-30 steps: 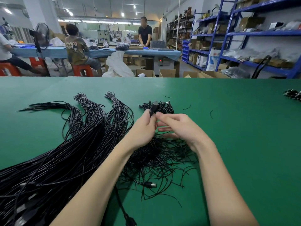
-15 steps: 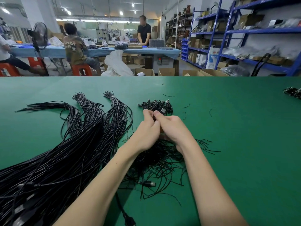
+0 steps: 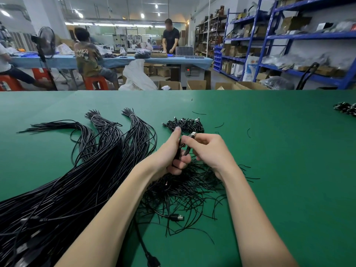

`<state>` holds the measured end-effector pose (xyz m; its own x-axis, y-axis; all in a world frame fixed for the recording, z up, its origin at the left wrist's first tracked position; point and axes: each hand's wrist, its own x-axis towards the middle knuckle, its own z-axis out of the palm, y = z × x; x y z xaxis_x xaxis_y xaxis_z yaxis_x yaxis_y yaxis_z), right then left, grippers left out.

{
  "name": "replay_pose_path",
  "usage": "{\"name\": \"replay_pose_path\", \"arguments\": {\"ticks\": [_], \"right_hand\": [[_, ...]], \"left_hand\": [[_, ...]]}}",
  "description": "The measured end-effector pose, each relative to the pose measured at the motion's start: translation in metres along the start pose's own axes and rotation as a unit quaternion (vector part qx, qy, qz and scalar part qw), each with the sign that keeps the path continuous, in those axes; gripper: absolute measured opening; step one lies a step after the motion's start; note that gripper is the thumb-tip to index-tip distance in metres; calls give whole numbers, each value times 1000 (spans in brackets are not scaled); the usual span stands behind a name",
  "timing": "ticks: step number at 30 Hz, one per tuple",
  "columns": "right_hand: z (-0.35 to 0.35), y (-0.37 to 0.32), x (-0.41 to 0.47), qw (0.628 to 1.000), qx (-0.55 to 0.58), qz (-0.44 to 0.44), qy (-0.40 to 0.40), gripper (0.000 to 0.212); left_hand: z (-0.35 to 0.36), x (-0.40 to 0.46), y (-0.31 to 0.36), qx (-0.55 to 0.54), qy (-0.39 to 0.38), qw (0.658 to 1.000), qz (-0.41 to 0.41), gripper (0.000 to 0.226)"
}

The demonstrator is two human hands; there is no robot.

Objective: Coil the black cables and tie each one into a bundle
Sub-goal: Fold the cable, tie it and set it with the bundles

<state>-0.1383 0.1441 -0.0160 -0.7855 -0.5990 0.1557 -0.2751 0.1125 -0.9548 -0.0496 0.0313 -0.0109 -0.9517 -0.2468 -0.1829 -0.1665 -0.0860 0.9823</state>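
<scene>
Two hands meet over the green table [image 3: 269, 151], both curled around one black cable [image 3: 182, 150]. Left hand [image 3: 169, 153] grips the coiled part of the cable, fingers wrapped underneath, thumb raised along the top. Right hand [image 3: 208, 151] pinches the same cable just beside the left, fingers curled; a silver USB plug [image 3: 192, 135] sticks up between the two hands. Directly below the hands lies a loose tangle of thin black ties [image 3: 185, 193], spread across the table toward the viewer, with another USB connector [image 3: 176, 217] lying at its near edge. Left of the hands, a large mass of uncoiled cables [image 3: 67, 189] fans out, its far ends gathered into three tufts, two of them banded with pale ties. Just beyond the hands sits a small heap of finished bundles [image 3: 185, 125]. More bundles [image 3: 345, 108] lie at the far right edge of the table, well apart. A few stray tie pieces are scattered on the table to the right of the heap. Behind the table: people at a blue bench [image 3: 115, 59], a fan [image 3: 46, 43], cardboard boxes, blue shelving [image 3: 308, 35].
</scene>
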Motion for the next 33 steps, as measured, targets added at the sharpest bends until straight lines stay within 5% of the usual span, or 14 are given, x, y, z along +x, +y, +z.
{"name": "replay_pose_path", "arguments": {"ticks": [2, 6, 16, 24, 29, 33], "right_hand": [[-2, 1, 0, 998, 46, -4, -32, 28], [-7, 3, -2, 986, 116, -21, -120, 16], [-18, 3, -4, 986, 142, -4, -89, 6], [-28, 0, -3, 984, 171, 25, -50, 4], [-24, -2, -1, 972, 223, 66, -28, 10], [-25, -5, -1, 971, 228, 69, -15, 14]], "left_hand": [[-1, -1, 1, 32, -16, 999, 2, 83], [-4, -4, 5, 66, -47, 997, -8, 95], [-18, -12, 11, -32, -163, 985, -40, 40], [-18, -9, 10, -116, -39, 992, -28, 13], [-15, -8, 7, -128, 33, 991, 1, 26], [-13, -5, 6, -169, 60, 984, 16, 14]]}}
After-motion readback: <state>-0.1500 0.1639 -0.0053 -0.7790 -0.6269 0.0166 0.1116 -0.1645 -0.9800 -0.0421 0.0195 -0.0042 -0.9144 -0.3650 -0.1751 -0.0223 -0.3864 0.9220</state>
